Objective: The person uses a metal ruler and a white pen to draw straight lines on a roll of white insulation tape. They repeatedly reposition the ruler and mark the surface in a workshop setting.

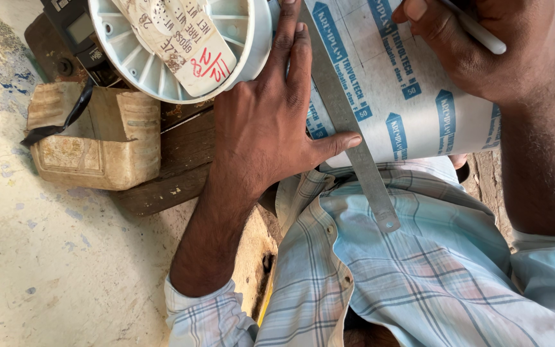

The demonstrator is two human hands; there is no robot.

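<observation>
Left hand [264,122] flat, pinning metal ruler [354,148] onto white printed sheet [412,96] over my lap, right hand [483,48] gripping pen [476,29]; I judge sheet thin, floppy, best held by edges.

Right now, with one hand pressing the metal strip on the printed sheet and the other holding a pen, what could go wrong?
1. The left hand pins the metal strip only near its middle; its free end hangs over the shirt, so it may pivot and skew the line.
2. The printed sheet curves over the lap, so the strip may rock.
3. The right hand holds the pen close to the left fingertips.
</observation>
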